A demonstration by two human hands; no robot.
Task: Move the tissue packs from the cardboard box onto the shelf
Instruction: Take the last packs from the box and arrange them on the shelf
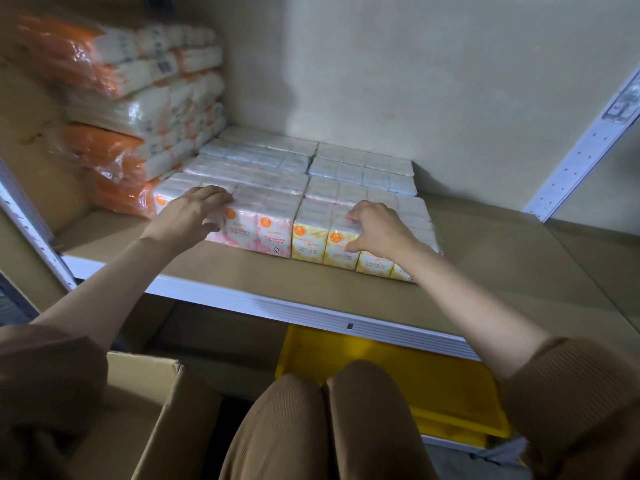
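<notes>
STOCKROOM, head cam. Knees (304, 410) in tan trousers fill the bottom. The cardboard box (138, 410) stands open at lower L, its inside out of view, so the no. of packs left can't be told. A yellow bin (381, 358) sits under the shelf (277, 303), just beyond the knees.

Past the shelf's white front rail, both hands are on the front row of tissue packs (346, 168). The L hand (192, 216) has its fingers (211, 197) curled over the top front edge of the pink pack (256, 233). The R hand (374, 228) hooks its fingers over the top of the yellow pack (311, 242), thumb down the front face. Both packs stand on the shelf board, touching each other, w/ more rows tight behind them toward the wall.

Step in hand, by the look of it: seating and squaring the front row. The next move prob. calls for letting go, then reaching down and L to the box. Bare board to the R of the yellow pack offers room.

Far L, a stack of orange-and-white bundles (138, 98) is blurred, labels unreadable. The R forearm hides the yellow pack's R end.
</notes>
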